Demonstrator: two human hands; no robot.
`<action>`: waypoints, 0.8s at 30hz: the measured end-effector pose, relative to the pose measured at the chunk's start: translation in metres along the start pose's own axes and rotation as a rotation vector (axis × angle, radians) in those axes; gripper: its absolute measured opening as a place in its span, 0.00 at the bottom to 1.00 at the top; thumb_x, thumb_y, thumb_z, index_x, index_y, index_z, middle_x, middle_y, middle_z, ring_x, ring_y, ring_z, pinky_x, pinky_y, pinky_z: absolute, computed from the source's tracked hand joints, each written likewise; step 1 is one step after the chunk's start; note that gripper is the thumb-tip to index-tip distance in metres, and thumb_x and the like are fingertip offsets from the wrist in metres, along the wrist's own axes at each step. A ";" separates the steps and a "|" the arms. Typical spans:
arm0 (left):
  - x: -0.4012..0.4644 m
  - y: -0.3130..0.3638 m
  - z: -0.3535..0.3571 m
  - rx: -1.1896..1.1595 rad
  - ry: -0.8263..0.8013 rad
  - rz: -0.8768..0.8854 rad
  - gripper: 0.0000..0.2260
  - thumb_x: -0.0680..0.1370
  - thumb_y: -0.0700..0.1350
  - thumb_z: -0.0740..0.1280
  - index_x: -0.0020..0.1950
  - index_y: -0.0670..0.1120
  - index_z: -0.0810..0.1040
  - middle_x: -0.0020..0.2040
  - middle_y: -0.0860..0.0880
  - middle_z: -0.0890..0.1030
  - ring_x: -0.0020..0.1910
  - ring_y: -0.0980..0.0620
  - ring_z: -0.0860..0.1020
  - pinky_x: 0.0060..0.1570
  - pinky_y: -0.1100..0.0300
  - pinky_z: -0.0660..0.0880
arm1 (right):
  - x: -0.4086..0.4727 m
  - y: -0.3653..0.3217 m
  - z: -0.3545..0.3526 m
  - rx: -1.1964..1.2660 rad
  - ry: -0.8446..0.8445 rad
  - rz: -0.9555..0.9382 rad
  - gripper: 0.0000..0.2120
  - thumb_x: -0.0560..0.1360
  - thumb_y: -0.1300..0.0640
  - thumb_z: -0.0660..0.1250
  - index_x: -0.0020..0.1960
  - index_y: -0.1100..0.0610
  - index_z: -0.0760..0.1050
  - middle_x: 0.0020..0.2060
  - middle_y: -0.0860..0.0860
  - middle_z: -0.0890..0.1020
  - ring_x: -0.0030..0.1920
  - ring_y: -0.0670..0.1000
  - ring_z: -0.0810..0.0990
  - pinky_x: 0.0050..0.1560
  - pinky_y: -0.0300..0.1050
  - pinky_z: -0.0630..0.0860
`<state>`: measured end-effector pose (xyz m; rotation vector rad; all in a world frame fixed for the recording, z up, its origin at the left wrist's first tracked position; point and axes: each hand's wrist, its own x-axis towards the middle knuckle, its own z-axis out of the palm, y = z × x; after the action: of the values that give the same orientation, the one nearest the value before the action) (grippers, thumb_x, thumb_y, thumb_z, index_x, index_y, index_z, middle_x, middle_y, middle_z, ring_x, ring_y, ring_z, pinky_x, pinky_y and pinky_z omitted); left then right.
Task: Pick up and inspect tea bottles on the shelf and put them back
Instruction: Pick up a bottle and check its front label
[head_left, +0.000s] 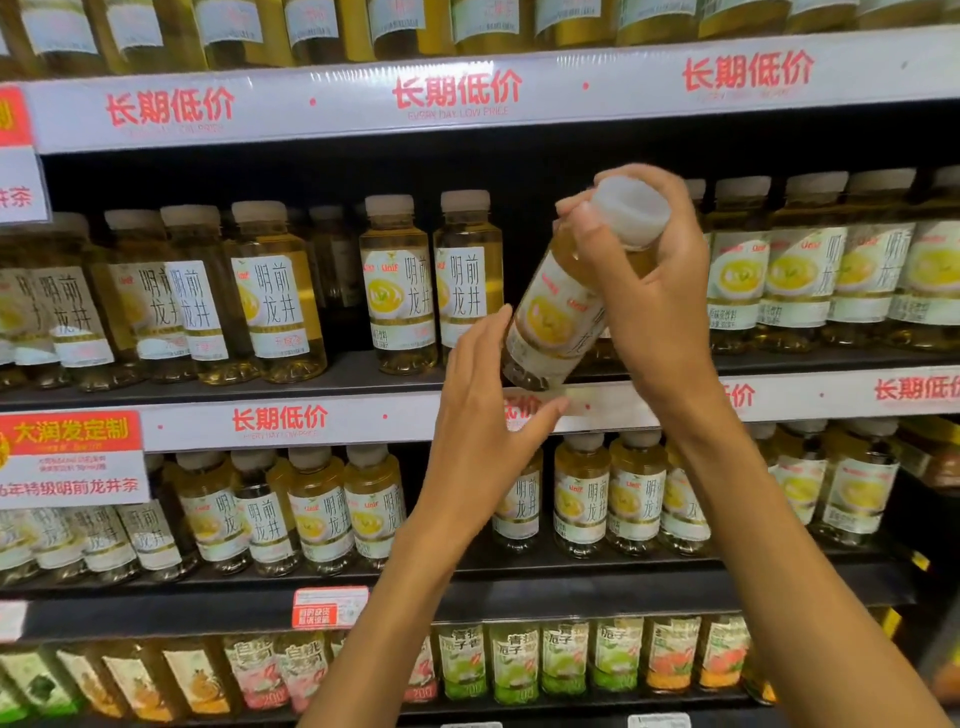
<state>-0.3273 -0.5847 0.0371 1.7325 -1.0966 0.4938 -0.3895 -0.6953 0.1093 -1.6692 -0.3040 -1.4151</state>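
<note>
Right hand (649, 291) grips tilted tea bottle (556, 317) off middle shelf (363, 415); left hand (483, 415) open beside base, grasping nothing. Inspection under way; return pending.

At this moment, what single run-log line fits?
right hand: holds tilted bottle near cap | left hand: open, at bottle base, contact unclear | gap in middle shelf row

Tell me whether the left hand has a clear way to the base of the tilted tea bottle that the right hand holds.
Probably yes: the open left hand sits right beside the tilted yellow tea bottle, fingertips near its lower side, nothing between. The right hand grips only the neck.
</note>
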 end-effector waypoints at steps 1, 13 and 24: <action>-0.001 0.001 -0.004 -0.027 -0.037 -0.011 0.36 0.72 0.49 0.73 0.75 0.46 0.60 0.71 0.51 0.66 0.71 0.57 0.65 0.68 0.60 0.67 | 0.000 -0.007 -0.003 0.046 -0.031 0.023 0.10 0.78 0.58 0.65 0.58 0.57 0.69 0.51 0.56 0.80 0.51 0.50 0.81 0.51 0.40 0.78; -0.087 0.006 -0.007 -0.771 -0.471 -0.423 0.26 0.65 0.58 0.76 0.61 0.54 0.74 0.54 0.56 0.84 0.54 0.57 0.81 0.49 0.67 0.77 | -0.052 0.000 -0.012 0.656 -0.349 0.768 0.20 0.74 0.44 0.61 0.55 0.58 0.77 0.46 0.55 0.85 0.48 0.54 0.85 0.47 0.46 0.81; -0.116 0.001 0.009 -1.442 -0.391 -0.865 0.34 0.76 0.67 0.54 0.53 0.38 0.81 0.39 0.40 0.82 0.34 0.47 0.81 0.33 0.56 0.78 | -0.090 0.016 -0.005 0.581 -0.351 0.830 0.14 0.75 0.45 0.64 0.51 0.52 0.81 0.45 0.55 0.85 0.50 0.54 0.84 0.51 0.45 0.80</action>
<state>-0.3888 -0.5413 -0.0521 0.7762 -0.5118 -1.0080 -0.4101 -0.6766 0.0219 -1.2970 -0.1567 -0.3623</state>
